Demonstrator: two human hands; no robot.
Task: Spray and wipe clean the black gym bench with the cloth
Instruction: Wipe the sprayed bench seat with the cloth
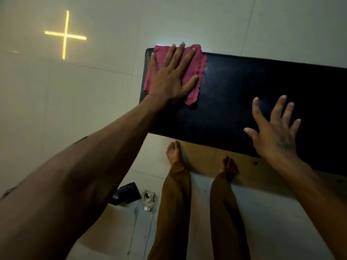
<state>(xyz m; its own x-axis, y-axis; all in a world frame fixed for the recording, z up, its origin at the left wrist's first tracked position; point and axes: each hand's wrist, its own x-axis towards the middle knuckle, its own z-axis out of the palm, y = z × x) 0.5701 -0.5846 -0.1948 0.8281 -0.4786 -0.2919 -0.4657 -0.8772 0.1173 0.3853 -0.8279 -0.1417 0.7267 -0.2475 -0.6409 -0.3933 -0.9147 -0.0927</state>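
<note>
The left hand (171,76) lay flat, fingers straight, pressing the pink cloth (195,72) onto the left end of the black gym bench (234,94), whose long axis ran away to the right. The right hand (274,132) rested open, fingers spread, on the near edge, so the unwiped stretch lay rightward of the cloth. The bench's right end was cut off, and no spray bottle could be made out for certain.

We lose the table (244,94) past the right edge, and our left hand (170,76) hides the middle of the cloth (193,72). A small clear item (149,200) on the floor beside a dark object (127,193) is too blurred to identify.
</note>
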